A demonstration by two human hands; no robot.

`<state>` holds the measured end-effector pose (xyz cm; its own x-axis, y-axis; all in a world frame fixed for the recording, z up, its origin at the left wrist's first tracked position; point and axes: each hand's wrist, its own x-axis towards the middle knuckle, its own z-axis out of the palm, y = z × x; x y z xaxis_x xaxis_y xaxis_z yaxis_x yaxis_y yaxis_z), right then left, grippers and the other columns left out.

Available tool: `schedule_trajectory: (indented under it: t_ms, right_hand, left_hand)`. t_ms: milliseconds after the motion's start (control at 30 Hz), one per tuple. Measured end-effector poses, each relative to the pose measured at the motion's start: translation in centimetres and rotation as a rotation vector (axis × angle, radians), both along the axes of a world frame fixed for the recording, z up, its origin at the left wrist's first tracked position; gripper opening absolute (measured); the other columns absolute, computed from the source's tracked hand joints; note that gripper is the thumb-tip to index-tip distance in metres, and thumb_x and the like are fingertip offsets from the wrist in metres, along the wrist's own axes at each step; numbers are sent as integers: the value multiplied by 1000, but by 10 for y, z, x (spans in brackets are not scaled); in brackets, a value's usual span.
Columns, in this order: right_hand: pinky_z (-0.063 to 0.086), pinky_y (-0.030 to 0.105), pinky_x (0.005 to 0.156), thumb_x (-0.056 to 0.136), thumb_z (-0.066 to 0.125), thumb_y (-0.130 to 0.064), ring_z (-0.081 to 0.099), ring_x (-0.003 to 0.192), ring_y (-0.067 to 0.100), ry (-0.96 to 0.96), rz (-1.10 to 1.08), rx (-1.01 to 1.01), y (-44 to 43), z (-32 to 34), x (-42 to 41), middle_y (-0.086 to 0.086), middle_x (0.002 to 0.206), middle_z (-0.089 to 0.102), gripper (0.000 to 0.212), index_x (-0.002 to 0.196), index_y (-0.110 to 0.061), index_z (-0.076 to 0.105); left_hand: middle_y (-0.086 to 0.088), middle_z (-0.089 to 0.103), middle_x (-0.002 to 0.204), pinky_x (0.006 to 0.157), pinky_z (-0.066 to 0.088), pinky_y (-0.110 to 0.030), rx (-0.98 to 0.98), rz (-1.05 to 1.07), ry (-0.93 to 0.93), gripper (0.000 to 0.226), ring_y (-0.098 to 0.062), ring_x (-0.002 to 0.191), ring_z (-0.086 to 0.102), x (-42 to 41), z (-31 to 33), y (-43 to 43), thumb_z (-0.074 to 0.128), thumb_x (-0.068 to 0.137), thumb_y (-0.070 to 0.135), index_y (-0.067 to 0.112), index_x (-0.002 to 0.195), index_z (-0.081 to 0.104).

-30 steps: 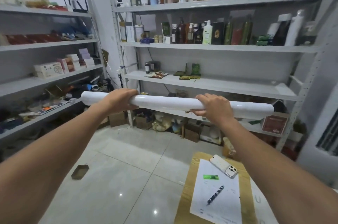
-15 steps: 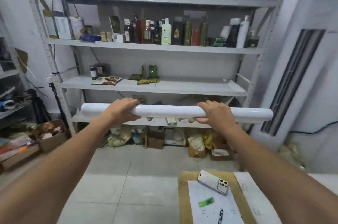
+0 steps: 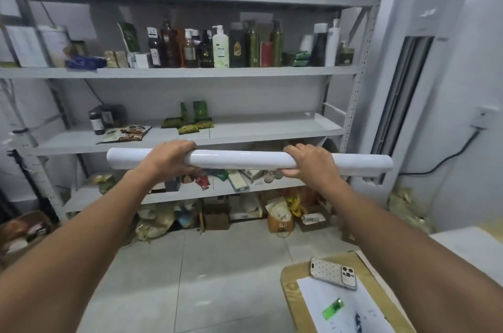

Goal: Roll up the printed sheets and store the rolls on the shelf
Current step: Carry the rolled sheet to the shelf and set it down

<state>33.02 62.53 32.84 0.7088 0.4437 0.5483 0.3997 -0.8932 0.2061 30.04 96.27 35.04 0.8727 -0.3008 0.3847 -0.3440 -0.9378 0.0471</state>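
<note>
A person stands facing a grey metal shelf unit (image 3: 272, 130) and holds a long white roll (image 3: 239, 159) of sheets out in front at arm's length. The roll lies level in the air, side to side, across the front edge of the unit. It sits just below the board that carries the green packets (image 3: 187, 125) and above the next board down, and it rests on neither.

The left grip (image 3: 168, 159) closes around the roll near its left end, palm down, fingers curled over the top and the thumb underneath. The right grip (image 3: 310, 162) clasps it the same way right of the middle. A long stretch of roll sticks out past the right grip, towards a tall white air conditioner (image 3: 424, 60) that stands beside the unit.

Higher up, one board holds a row of bottles (image 3: 220, 46), and the top board is crowded with more containers. Cardboard boxes (image 3: 216, 217) and bags sit on the tiled floor (image 3: 217, 264) under the lowest board.

At the lower right is the corner of a wooden bench (image 3: 289, 285). A phone (image 3: 333, 272) in a dotted case lies face down near the bench's far edge, partly on a sheet of white paper (image 3: 315, 302). A green tag (image 3: 332, 308) lies on that paper. Just beside it is a dark thing, possibly a pen, too blurred and cut off to be sure.
</note>
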Motion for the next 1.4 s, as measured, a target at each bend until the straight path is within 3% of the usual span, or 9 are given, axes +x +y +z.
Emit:
schedule_trajectory:
  t_ms: [133, 333, 500, 700, 1400]
  right_hand:
    - [44, 32, 61, 75, 64, -58, 62, 72, 24, -21, -18, -15, 7, 9, 31, 4, 85, 66, 50, 103, -18, 60]
    - [46, 35, 73, 80, 60, -53, 60, 85, 22, 0, -42, -9, 22, -1, 119, 2, 99, 64, 48, 116, -21, 55]
    - [47, 36, 77, 78, 60, -51, 60, 86, 22, 45, -89, 36, 25, -14, 217, 1, 101, 65, 47, 114, -22, 56]
    - [46, 36, 77, 79, 60, -51, 58, 86, 22, 60, -144, 10, 27, -14, 332, 0, 100, 62, 45, 113, -23, 54]
    - [41, 36, 76, 79, 58, -55, 57, 88, 25, 120, -346, 33, 23, -50, 635, 2, 98, 63, 45, 111, -23, 57]
  left_hand:
    - [-6, 62, 100, 71, 47, -38, -9, -17, -4, 37, -23, 86, 55, 38, 4, 6, 73, 73, 28, 15, 103, 56]
    - [-4, 59, 102, 67, 35, -28, 48, -21, -16, 41, -20, 88, 52, 128, -6, 20, 71, 75, 34, 15, 107, 55]
    - [-4, 59, 107, 70, 34, -26, 134, -17, -18, 37, -20, 93, 52, 235, -6, 17, 67, 77, 35, 18, 106, 52]
    - [-2, 57, 113, 79, 39, -34, 147, 19, -47, 43, -23, 101, 51, 359, -18, 17, 64, 79, 41, 19, 114, 49]
    - [-1, 59, 106, 68, 36, -34, 76, -129, 68, 38, -24, 97, 53, 724, -61, 8, 65, 76, 43, 24, 104, 49]
